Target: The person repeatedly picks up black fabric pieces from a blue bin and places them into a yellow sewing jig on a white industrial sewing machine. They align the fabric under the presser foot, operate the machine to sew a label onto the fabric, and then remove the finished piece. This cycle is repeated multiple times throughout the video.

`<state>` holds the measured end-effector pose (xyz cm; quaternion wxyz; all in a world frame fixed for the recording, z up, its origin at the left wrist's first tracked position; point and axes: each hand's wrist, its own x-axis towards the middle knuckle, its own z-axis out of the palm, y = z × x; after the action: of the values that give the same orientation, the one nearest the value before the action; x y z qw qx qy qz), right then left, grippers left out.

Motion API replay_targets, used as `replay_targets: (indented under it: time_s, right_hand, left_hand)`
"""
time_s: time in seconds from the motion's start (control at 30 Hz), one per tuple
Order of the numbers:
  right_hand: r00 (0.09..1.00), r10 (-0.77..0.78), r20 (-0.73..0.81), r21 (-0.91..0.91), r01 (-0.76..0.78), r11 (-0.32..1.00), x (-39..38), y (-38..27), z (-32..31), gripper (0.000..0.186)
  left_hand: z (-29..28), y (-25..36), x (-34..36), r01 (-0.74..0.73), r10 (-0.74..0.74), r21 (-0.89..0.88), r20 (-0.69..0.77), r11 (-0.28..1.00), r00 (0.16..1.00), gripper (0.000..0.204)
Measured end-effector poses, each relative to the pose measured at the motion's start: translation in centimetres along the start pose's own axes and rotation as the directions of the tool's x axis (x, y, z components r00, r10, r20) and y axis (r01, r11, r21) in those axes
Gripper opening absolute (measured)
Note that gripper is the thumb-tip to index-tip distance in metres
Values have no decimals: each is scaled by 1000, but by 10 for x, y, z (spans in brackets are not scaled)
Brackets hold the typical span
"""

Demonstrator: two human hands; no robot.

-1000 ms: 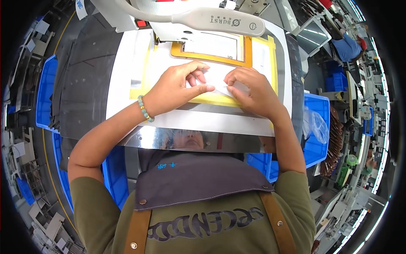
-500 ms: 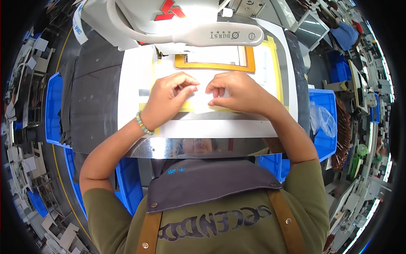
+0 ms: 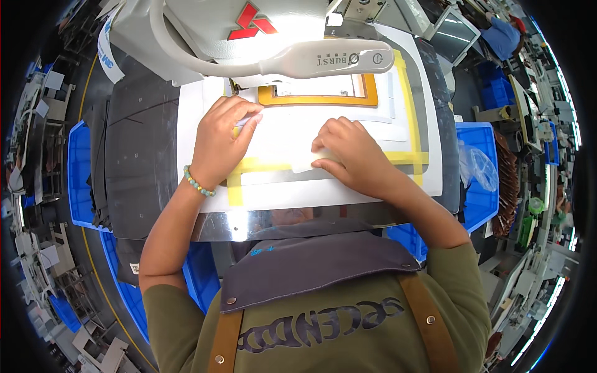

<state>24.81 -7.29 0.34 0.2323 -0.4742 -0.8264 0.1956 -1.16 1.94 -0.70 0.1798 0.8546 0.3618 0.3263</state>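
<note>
My left hand (image 3: 225, 138) is over the left part of a brightly lit white sheet (image 3: 286, 194) edged with yellow tape (image 3: 264, 163). Its thumb and forefinger are pinched together; glare hides what is between them. To the right, my right hand (image 3: 354, 156) curls its fingers toward the thumb around a small white piece (image 3: 303, 166), which overlaps the tape. Beyond both hands lies an orange frame (image 3: 317, 101) with a pale window. It sits partly under the light-grey arm (image 3: 326, 59) of a white machine head (image 3: 205, 31).
A shiny metal edge (image 3: 280, 224) borders the worktop nearest me. Dark panels (image 3: 140, 143) lie at left. Blue bins (image 3: 79, 168) stand on both sides, the right one holding clear plastic (image 3: 477, 165). A screen (image 3: 456, 37) and another person (image 3: 500, 40) are at far right.
My hands were close together at the middle; they have moved apart, left hand leftward and right hand rightward. A white piece now shows at my right hand. The whole view has shifted slightly.
</note>
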Motion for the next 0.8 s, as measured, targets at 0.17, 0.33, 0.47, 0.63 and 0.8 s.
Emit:
replay_targets:
  time_s: [0.17,0.33,0.47,0.63,0.8]
  right_hand:
    - [998,-47,29,-5,48,999,-1,3,2,12]
    - [954,232,-193,86,-219,972,41,33,-55,13]
    - [974,214,-72,307,-182,934,78,50,-63,16]
    - [953,266,145,201,-291,935,109,45,-35,11]
    - [944,289,160,201,-318,927,120,48,-21,9]
  left_hand:
    - [0,3,-1,36,-35,-26,39,999,999,14]
    - [4,0,-6,-61,59,70,33,996,998,22]
    - [7,7,-7,-98,33,321,202,942,979,43]
    - [5,7,-14,-79,-65,394,341,916,938,64]
    - [5,8,-12,-108,-37,402,337,909,941,63]
